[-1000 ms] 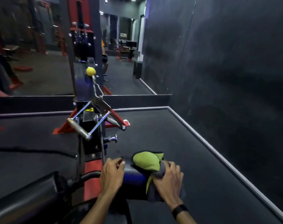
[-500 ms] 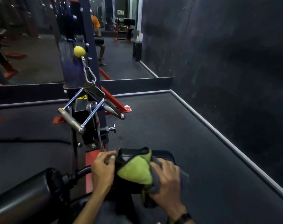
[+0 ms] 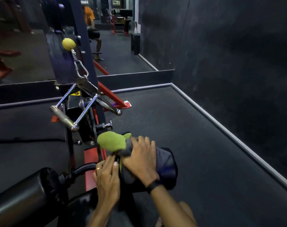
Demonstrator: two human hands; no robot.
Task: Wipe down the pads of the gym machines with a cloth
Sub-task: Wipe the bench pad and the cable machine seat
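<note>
A dark round roller pad (image 3: 166,166) of the cable machine lies low in the middle of the head view. My right hand (image 3: 139,158) lies on top of it and presses a green and grey cloth (image 3: 111,141) against its left end. The cloth's green part bulges out past my fingers to the left. My left hand (image 3: 106,176) sits just left of the pad, its fingers curled at the pad's inner edge by the black bar; what they grip is hidden. A second black roller pad (image 3: 20,199) lies at the lower left.
The machine's red and black frame (image 3: 90,154) runs forward to a chrome V-handle (image 3: 77,110) hanging from a cable with a yellow ball (image 3: 68,44). A mirror wall stands behind it. Dark rubber floor (image 3: 196,145) stretches right to a dark wall (image 3: 229,63).
My right hand has slid the cloth left and forward along the pad, and more of the pad's right end shows. My view has moved closer and tilted down.
</note>
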